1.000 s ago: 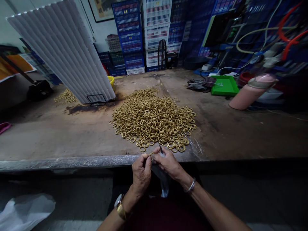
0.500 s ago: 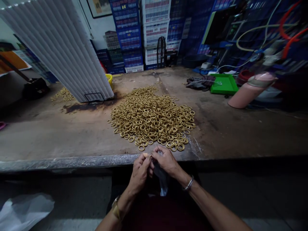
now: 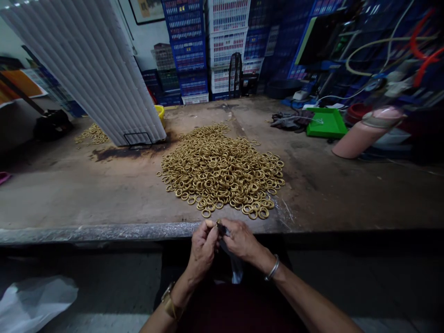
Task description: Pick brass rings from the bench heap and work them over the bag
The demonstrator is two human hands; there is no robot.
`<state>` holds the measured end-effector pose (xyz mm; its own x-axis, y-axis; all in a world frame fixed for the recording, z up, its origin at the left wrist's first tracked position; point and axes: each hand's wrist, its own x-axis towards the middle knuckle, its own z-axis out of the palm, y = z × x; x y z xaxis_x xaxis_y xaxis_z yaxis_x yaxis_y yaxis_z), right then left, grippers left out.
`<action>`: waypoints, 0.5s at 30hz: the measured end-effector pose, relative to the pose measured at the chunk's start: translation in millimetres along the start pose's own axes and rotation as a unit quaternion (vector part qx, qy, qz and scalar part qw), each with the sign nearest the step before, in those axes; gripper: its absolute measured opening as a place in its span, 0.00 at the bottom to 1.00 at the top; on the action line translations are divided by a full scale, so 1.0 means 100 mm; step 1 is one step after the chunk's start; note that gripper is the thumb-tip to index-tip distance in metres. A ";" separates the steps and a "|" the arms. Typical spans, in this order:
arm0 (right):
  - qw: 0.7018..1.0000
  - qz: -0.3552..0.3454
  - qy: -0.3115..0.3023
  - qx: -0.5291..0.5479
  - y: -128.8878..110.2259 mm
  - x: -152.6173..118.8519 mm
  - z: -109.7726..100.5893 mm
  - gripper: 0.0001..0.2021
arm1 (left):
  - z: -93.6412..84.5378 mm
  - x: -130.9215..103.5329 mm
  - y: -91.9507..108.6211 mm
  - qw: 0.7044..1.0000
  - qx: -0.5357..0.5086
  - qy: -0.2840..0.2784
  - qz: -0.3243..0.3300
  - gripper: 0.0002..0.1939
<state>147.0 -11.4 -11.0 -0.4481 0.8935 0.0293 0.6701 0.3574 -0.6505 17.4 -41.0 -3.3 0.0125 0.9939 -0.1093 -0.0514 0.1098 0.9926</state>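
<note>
A wide pile of gold-coloured rings (image 3: 222, 171) lies on the worktable (image 3: 69, 194), close to its front edge. Just in front of the pile, my left hand (image 3: 204, 243) is closed in a pinch on something small that I cannot make out. My right hand (image 3: 241, 238) meets it at the fingertips, closed round a small dark tool (image 3: 222, 228) whose tip points at the left fingertips. A strip of thin translucent plastic (image 3: 236, 268) hangs below the hands, over my lap.
A tall ribbed white panel (image 3: 90, 69) leans in a wire stand at the left, near a smaller ring heap (image 3: 92, 135). At the right are a green tray (image 3: 326, 123), a pink bottle (image 3: 364, 132) and dark gloves (image 3: 289, 120). Stacked crates (image 3: 227, 46) stand behind.
My right hand has turned and shifted slightly, and a dark tool now shows between its fingers. My left hand keeps its pinch. The view has shifted slightly.
</note>
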 end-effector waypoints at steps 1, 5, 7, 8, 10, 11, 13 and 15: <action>1.000 -0.001 -0.007 -0.009 -0.01 0.00 0.00 0.08 | 0.00 0.00 -0.01 1.000 0.001 0.000 0.006 0.14; 0.998 -0.001 -0.051 -0.033 -0.02 0.02 -0.04 0.08 | -0.03 -0.01 -0.03 1.000 -0.006 -0.005 -0.004 0.13; 0.996 0.017 -0.060 -0.060 -0.01 0.04 -0.05 0.08 | -0.05 -0.05 -0.02 0.999 -0.025 -0.013 -0.026 0.13; 0.995 0.031 -0.056 -0.077 0.00 0.05 -0.06 0.09 | -0.06 -0.08 0.00 0.998 -0.041 -0.020 -0.037 0.13; 0.991 0.059 -0.036 -0.113 0.02 0.10 -0.06 0.10 | -0.07 -0.15 0.03 0.994 -0.088 -0.043 -0.057 0.13; 0.989 0.067 -0.024 -0.126 0.02 0.13 -0.06 0.11 | -0.07 -0.18 0.05 0.989 -0.118 -0.053 -0.066 0.12; 0.988 0.072 -0.004 -0.140 0.01 0.20 -0.04 0.11 | -0.09 -0.22 0.07 0.977 -0.184 -0.061 -0.084 0.12; 0.987 0.072 0.015 -0.141 -0.05 0.27 0.01 0.09 | -0.12 -0.22 0.06 0.965 -0.238 -0.045 -0.095 0.12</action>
<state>131.5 10.8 -7.7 -0.3212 0.9467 -0.0232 0.8656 0.2836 -0.4127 5.3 -61.7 4.3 0.1524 0.9532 -0.2609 -0.4932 0.3022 0.8158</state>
